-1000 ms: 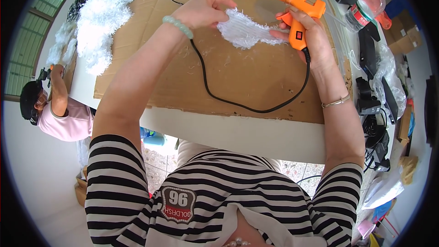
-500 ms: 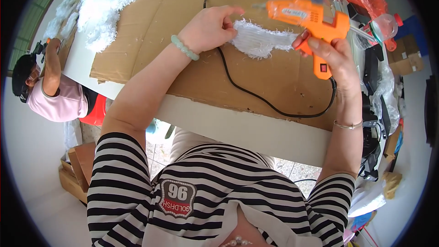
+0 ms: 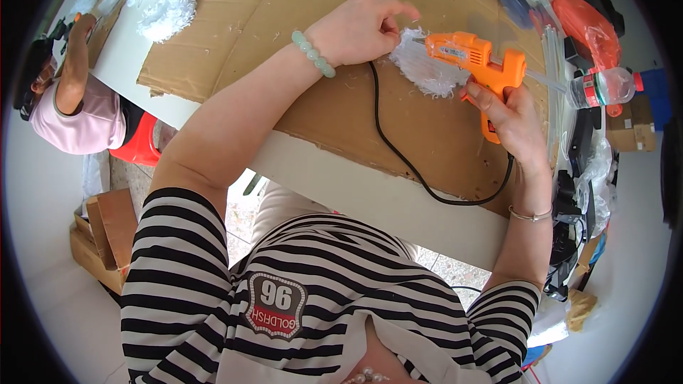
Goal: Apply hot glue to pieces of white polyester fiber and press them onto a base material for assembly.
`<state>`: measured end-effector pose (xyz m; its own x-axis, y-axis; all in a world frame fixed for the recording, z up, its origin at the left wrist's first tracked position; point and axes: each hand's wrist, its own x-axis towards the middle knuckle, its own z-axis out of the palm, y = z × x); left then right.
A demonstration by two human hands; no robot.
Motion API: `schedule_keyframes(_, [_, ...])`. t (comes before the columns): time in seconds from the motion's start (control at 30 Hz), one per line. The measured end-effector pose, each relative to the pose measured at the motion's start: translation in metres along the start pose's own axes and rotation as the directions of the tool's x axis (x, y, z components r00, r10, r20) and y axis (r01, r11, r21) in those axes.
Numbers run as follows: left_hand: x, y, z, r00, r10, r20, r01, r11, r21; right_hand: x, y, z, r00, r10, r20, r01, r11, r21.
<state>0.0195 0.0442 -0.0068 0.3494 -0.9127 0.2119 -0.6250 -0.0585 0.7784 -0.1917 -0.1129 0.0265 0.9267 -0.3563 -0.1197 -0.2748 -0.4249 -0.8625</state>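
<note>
My right hand [image 3: 511, 117] grips an orange hot glue gun [image 3: 466, 53] by its handle, fingers at the trigger. Its nozzle points left, over the upper left corner of a small piece of white shaggy fabric [image 3: 430, 71]. That piece lies on a brown cardboard sheet [image 3: 299, 92]. At its left corner my left hand [image 3: 359, 28] pinches the edge between thumb and curled fingers, the index finger stretched out above the nozzle. The fingertips' exact grip is partly hidden. A black cord [image 3: 388, 139] loops from the gun's handle across the cardboard and passes beneath my left hand.
More white shaggy fabric [image 3: 171, 0] lies at the far left. Along the right edge are clear glue sticks [image 3: 553, 64], a plastic bottle [image 3: 605, 89] and a red plastic bag [image 3: 587, 25]. Another person [image 3: 82, 110] works at the table's left side. Cardboard boxes [image 3: 103, 235] stand on the floor.
The glue gun has come down and left, its nozzle now at the fabric's corner. My left hand has shifted right and slightly up in view, and the fabric piece lies more tilted.
</note>
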Motion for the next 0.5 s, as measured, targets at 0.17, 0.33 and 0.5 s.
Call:
schedule_keyframes(0.17, [0.001,0.001,0.001,0.999,0.03,-0.035,-0.029,0.999,0.014,0.005,0.002,0.005,0.997,0.061,-0.054,-0.064,0.997,-0.053])
schedule_keyframes(0.33, [0.001,-0.002,0.001,0.997,0.057,-0.047,-0.057,0.998,0.008,0.004,-0.006,0.007,0.996,0.079,-0.033,-0.082,0.99,-0.118])
schedule_keyframes(0.5, [0.002,-0.001,0.001,0.997,0.062,-0.04,-0.062,0.998,0.015,0.0,-0.012,0.006,0.997,0.069,-0.031,-0.073,0.989,-0.132])
